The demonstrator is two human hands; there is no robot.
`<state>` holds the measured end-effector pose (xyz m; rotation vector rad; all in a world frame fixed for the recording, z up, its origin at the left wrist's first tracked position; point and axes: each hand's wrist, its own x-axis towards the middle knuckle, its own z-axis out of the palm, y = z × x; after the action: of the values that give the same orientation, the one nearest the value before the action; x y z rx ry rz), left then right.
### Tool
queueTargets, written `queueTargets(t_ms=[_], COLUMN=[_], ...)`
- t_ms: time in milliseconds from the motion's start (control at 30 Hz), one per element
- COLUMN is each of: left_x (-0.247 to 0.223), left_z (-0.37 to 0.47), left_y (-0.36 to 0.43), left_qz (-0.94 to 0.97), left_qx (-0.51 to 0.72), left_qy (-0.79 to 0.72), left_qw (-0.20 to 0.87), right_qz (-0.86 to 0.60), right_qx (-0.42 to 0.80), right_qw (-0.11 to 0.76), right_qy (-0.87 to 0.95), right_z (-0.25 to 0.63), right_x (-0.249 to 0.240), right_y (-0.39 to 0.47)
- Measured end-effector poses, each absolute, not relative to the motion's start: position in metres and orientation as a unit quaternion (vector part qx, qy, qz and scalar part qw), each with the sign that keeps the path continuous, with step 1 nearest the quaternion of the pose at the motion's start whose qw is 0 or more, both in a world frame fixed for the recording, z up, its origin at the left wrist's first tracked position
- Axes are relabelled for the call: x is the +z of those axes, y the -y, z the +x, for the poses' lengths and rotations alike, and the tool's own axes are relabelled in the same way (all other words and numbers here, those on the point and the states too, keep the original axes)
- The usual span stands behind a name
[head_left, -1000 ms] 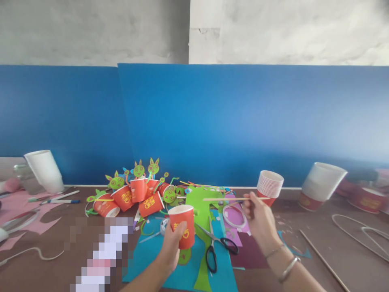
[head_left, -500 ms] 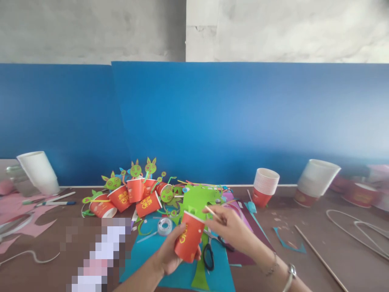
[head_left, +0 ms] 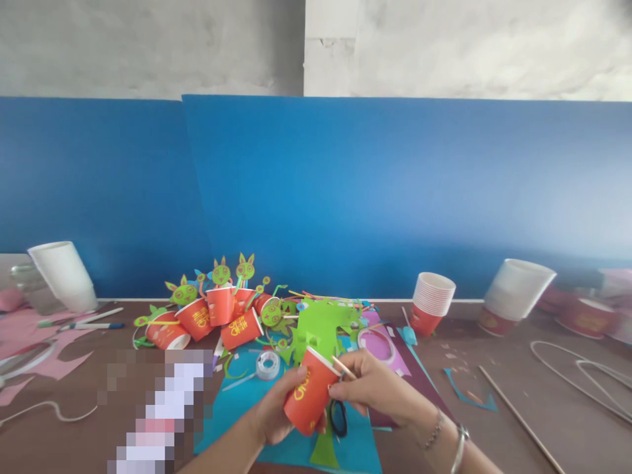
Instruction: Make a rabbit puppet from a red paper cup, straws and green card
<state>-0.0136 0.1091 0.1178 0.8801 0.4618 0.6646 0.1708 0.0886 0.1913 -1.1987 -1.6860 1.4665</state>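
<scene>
A red paper cup (head_left: pixel 310 395) with yellow lettering is tilted in my left hand (head_left: pixel 277 409), whose fingers wrap round it. My right hand (head_left: pixel 368 385) is at the cup's right side, pinching a thin pale stick (head_left: pixel 344 368) that lies across the cup's rim. Under and behind the hands is cut green paper (head_left: pixel 323 322) on a blue sheet (head_left: pixel 241 415). Black-handled scissors (head_left: pixel 338 419) lie just right of the cup, partly hidden by my right hand. A roll of clear tape (head_left: pixel 267 365) sits on the blue sheet to the left.
Red cups (head_left: pixel 220 306) with green paper animal faces (head_left: pixel 245 267) crowd the back left. A cup stack (head_left: pixel 432 303) stands back right, with white cups (head_left: pixel 516 289) beyond. Purple paper (head_left: pixel 402 363), a long stick (head_left: pixel 518 418), a loose cord (head_left: pixel 582 375) and pink paper (head_left: pixel 64 355) lie around.
My right hand has moved down and closer to the cup, with the stick now over its rim. The cup has dropped slightly and tilts more. The scissors are more covered.
</scene>
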Motion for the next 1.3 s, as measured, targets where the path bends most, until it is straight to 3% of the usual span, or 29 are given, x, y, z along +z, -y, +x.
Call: queueTargets(t_ms=[667, 967, 1300], left_x=[0.107, 0.108, 0.112], left_z=[-0.014, -0.017, -0.014], left_y=[-0.115, -0.114, -0.112], left_qz=[0.429, 0.429, 0.435], left_qx=[0.28, 0.24, 0.288], left_qy=[-0.237, -0.229, -0.249], left_qw=[0.826, 0.84, 0.816], right_qz=[-0.528, -0.509, -0.471], right_qx=[0.424, 0.457, 0.537], right_qw=[0.263, 0.215, 0.223], right_qy=[0.688, 0.697, 0.664], right_z=[0.174, 0.182, 0.184], right_x=[0.185, 0.186, 0.186], right_y=[-0.086, -0.087, -0.091])
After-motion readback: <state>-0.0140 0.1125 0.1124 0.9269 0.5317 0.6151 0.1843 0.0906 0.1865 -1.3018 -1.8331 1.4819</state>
